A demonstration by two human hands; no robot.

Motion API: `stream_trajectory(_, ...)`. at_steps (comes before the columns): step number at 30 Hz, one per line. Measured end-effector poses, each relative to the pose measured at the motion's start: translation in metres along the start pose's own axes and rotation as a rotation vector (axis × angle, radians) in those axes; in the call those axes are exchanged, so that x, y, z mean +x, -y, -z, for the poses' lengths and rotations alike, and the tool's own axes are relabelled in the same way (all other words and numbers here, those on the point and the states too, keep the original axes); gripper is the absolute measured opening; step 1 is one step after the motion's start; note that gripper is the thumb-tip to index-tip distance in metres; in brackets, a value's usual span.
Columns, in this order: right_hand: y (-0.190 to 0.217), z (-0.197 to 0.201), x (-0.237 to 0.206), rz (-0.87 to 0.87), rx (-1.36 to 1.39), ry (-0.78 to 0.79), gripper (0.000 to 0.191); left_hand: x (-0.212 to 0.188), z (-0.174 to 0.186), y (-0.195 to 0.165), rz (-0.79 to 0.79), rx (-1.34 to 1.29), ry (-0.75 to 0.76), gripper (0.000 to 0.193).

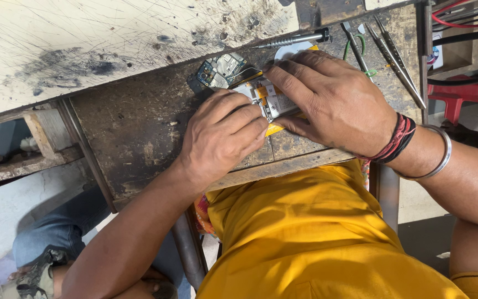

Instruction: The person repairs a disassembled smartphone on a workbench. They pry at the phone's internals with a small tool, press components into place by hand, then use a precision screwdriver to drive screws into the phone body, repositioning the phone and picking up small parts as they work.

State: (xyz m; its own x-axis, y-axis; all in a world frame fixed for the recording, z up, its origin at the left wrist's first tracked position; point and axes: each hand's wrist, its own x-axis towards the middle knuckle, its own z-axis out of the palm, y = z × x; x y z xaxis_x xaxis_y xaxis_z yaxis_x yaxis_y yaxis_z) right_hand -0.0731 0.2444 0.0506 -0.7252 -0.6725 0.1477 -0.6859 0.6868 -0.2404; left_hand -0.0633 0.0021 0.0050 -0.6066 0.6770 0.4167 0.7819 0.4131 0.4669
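Note:
An opened mobile phone [272,101] lies on a worn wooden workbench [134,127], its inner parts and a yellow piece showing between my hands. My left hand [222,135] has its fingers curled, knuckles up, pressing on the phone's near left end. My right hand [333,99] lies flat over the phone's right side, fingers holding its far edge. A red thread band and a metal bangle [441,158] circle my right wrist. A loose green circuit board [221,70] rests just beyond the phone.
A metal screwdriver [297,39] lies at the bench's far edge, with two tweezers [396,58] and a thin tool to the right. A scratched pale board [84,39] covers the upper left. My yellow shirt [316,238] fills the foreground.

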Motion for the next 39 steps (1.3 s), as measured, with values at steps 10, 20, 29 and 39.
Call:
stream_trajectory(10,0.0,0.0,0.0,0.002,0.01,-0.001,0.075,0.0,0.001,0.0,-0.003,-0.003,0.0,0.028)
stream_trajectory(20,0.002,0.001,0.001,0.021,-0.006,-0.018,0.07,-0.003,-0.002,-0.001,-0.006,0.048,-0.002,0.024)
stream_trajectory(29,0.001,-0.004,-0.003,0.008,-0.006,-0.039,0.072,-0.005,-0.004,-0.001,-0.003,0.056,-0.016,0.022)
stream_trajectory(39,-0.002,-0.014,-0.011,-0.043,0.049,-0.071,0.072,-0.005,-0.004,-0.001,0.009,0.018,-0.066,0.019)
